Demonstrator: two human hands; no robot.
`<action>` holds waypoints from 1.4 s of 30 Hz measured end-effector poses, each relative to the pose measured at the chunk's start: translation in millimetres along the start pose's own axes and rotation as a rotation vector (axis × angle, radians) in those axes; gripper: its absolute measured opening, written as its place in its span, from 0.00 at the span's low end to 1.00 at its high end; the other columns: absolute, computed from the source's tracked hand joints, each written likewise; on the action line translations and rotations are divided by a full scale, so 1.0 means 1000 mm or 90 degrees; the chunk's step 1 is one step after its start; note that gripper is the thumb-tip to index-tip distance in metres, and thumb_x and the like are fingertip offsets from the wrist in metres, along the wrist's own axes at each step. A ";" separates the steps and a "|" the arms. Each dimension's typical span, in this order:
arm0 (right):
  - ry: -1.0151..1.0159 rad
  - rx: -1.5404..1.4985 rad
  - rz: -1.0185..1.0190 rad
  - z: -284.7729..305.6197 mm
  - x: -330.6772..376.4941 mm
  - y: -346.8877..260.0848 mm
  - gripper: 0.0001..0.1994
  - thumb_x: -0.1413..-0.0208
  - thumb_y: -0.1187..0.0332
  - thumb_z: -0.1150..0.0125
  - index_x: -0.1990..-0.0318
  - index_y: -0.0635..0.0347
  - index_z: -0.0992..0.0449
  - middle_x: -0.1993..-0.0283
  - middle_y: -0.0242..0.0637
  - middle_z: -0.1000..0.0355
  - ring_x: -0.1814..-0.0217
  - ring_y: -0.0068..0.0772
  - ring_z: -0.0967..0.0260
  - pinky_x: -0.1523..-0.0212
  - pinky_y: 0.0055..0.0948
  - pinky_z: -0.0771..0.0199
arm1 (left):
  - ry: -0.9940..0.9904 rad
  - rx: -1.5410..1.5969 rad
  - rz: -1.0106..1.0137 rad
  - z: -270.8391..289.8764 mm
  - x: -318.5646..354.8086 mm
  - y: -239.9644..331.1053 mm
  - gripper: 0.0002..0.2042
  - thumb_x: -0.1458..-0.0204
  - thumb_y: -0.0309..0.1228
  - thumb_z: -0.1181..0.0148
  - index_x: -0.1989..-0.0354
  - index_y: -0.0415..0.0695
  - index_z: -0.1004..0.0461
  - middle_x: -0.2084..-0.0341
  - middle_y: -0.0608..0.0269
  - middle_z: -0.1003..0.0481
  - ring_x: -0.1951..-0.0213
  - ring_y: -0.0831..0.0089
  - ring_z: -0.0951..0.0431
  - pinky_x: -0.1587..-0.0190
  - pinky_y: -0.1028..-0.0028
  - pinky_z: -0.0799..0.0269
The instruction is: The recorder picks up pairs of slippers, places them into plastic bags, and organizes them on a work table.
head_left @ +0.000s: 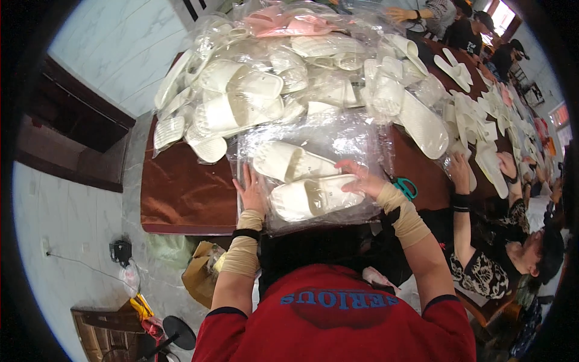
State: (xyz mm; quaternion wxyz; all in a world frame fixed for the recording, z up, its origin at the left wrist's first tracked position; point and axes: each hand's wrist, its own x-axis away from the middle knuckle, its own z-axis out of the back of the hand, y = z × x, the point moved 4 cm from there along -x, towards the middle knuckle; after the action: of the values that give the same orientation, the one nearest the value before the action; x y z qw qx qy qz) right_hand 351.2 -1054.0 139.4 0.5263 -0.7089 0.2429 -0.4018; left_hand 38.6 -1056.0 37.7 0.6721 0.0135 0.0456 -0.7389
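Two white slippers, an upper one (274, 160) and a lower one (289, 202), lie side by side with their toes to the left. Beneath them is a stack of see-through plastic bags (356, 136) at the table's near edge; whether the pair is inside the top bag I cannot tell. My right hand (362, 180) grips the heel ends, its fingers bent over them. At the left edge of the bags, my left hand (249, 192) rests with fingers spread, beside the slippers' toes and holding nothing.
Bagged white slippers (241, 108) form a heap across the far side, with a pink pair (295, 24) on top. Teal-handled scissors (404, 188) lie right of the bags on the brown-covered table (181, 196). A co-worker (512, 253) handles slippers at right; others stand beyond.
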 end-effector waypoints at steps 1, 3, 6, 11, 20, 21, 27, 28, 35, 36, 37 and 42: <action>-0.003 -0.001 0.000 0.000 -0.003 0.002 0.26 0.51 0.71 0.40 0.42 0.58 0.34 0.45 0.35 0.35 0.42 0.26 0.41 0.42 0.26 0.41 | 0.011 0.043 -0.003 0.002 0.001 0.001 0.23 0.45 0.42 0.55 0.45 0.42 0.35 0.35 0.49 0.49 0.30 0.55 0.66 0.39 0.33 0.71; 0.023 0.098 0.090 0.005 -0.013 0.005 0.29 0.51 0.68 0.40 0.39 0.57 0.36 0.40 0.36 0.37 0.39 0.29 0.43 0.39 0.28 0.44 | 0.023 0.085 -0.007 0.005 0.002 0.002 0.23 0.45 0.43 0.55 0.44 0.42 0.35 0.35 0.49 0.48 0.30 0.55 0.66 0.40 0.33 0.71; 0.021 0.083 0.084 0.015 -0.023 0.025 0.30 0.50 0.66 0.40 0.38 0.56 0.37 0.38 0.37 0.39 0.37 0.31 0.44 0.37 0.29 0.46 | -0.063 0.011 -0.014 0.002 -0.003 -0.003 0.22 0.44 0.41 0.53 0.45 0.42 0.34 0.34 0.52 0.49 0.30 0.57 0.63 0.40 0.33 0.68; 0.130 0.075 0.087 0.025 -0.016 0.038 0.24 0.51 0.68 0.38 0.44 0.58 0.31 0.43 0.34 0.33 0.45 0.29 0.37 0.42 0.27 0.40 | 0.110 0.672 0.052 0.043 -0.005 -0.038 0.21 0.44 0.31 0.49 0.40 0.50 0.36 0.38 0.58 0.40 0.34 0.55 0.47 0.38 0.40 0.59; 0.233 0.257 0.101 0.042 -0.006 0.011 0.20 0.55 0.70 0.34 0.51 0.54 0.26 0.58 0.33 0.27 0.55 0.25 0.33 0.51 0.28 0.32 | -0.068 0.098 -0.040 0.039 0.014 -0.002 0.30 0.42 0.47 0.56 0.31 0.59 0.53 0.31 0.70 0.56 0.30 0.61 0.60 0.35 0.42 0.66; 0.248 0.231 0.121 0.062 0.011 0.007 0.20 0.55 0.71 0.34 0.51 0.56 0.26 0.57 0.33 0.27 0.53 0.24 0.33 0.50 0.27 0.32 | -0.066 0.092 -0.040 0.039 0.016 -0.002 0.30 0.42 0.47 0.56 0.31 0.59 0.53 0.31 0.70 0.56 0.30 0.61 0.59 0.35 0.42 0.66; 0.350 0.326 0.048 0.153 0.135 -0.086 0.19 0.53 0.76 0.40 0.51 0.59 0.25 0.53 0.31 0.27 0.53 0.20 0.32 0.52 0.21 0.31 | -0.054 0.079 -0.010 0.036 0.018 -0.005 0.29 0.42 0.46 0.56 0.32 0.57 0.52 0.31 0.67 0.56 0.31 0.59 0.59 0.35 0.43 0.66; 0.390 0.178 0.127 0.160 0.150 -0.102 0.19 0.52 0.76 0.41 0.50 0.59 0.26 0.52 0.30 0.28 0.53 0.20 0.33 0.52 0.21 0.31 | -0.052 0.081 -0.008 0.037 0.018 -0.005 0.29 0.42 0.46 0.56 0.32 0.57 0.52 0.31 0.67 0.56 0.31 0.59 0.59 0.35 0.43 0.66; 0.794 0.212 0.290 0.318 0.231 -0.132 0.17 0.45 0.67 0.40 0.49 0.59 0.28 0.56 0.36 0.29 0.60 0.23 0.31 0.61 0.24 0.29 | -0.048 0.070 0.000 0.041 0.014 -0.001 0.29 0.42 0.46 0.56 0.32 0.58 0.52 0.31 0.68 0.56 0.30 0.60 0.58 0.35 0.44 0.66; 0.924 0.362 0.244 0.351 0.239 -0.116 0.17 0.46 0.65 0.38 0.50 0.58 0.27 0.57 0.37 0.28 0.61 0.24 0.30 0.61 0.26 0.29 | -0.047 0.073 -0.005 0.041 0.011 0.003 0.29 0.42 0.46 0.56 0.32 0.58 0.52 0.31 0.68 0.56 0.30 0.60 0.58 0.35 0.44 0.66; 0.990 0.486 0.248 0.373 0.240 -0.094 0.18 0.48 0.63 0.38 0.51 0.58 0.27 0.59 0.39 0.28 0.62 0.28 0.30 0.60 0.29 0.30 | -0.049 0.080 -0.013 0.039 0.006 0.008 0.29 0.42 0.46 0.56 0.32 0.58 0.52 0.31 0.68 0.56 0.30 0.60 0.58 0.35 0.44 0.66; 0.906 0.576 0.029 0.337 0.129 -0.003 0.20 0.54 0.55 0.35 0.56 0.57 0.25 0.64 0.42 0.25 0.60 0.40 0.29 0.57 0.34 0.31 | -0.051 0.064 -0.003 0.041 0.009 0.005 0.30 0.43 0.46 0.55 0.32 0.58 0.52 0.31 0.68 0.56 0.31 0.61 0.58 0.35 0.44 0.65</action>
State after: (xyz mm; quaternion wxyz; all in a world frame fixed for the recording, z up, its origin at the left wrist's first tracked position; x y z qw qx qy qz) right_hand 701.5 -966.6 141.6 0.4889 -0.0024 0.3469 -0.8004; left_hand 44.2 -1069.0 77.9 0.6701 0.0177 -0.0186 -0.7418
